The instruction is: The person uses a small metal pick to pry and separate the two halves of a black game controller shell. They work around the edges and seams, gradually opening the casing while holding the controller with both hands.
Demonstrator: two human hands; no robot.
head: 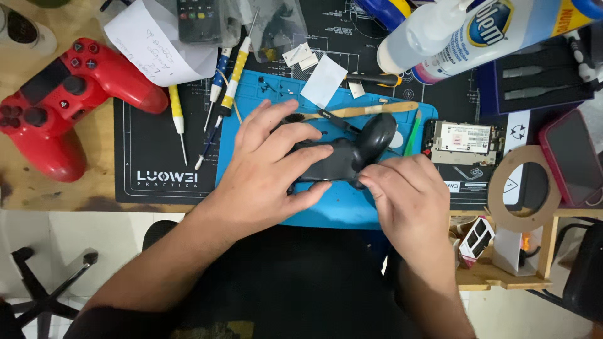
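Note:
A black game controller shell (352,154) lies on a blue silicone work mat (339,210) in the middle of the desk. My left hand (270,169) wraps over its left half, thumb under the front edge and fingers across the top. My right hand (411,201) pinches the shell's near right edge with fingertips and thumb. One rounded grip of the shell sticks up between my hands. The shell's underside is hidden by my hands.
A red game controller (59,103) sits at the left. Several small screwdrivers (220,94) lie beside the mat on a black desk mat (151,157). A circuit board (465,143), wooden ring (524,188), spray bottle (477,31), phone (575,160), paper note (157,44) and tweezers (358,113) surround it.

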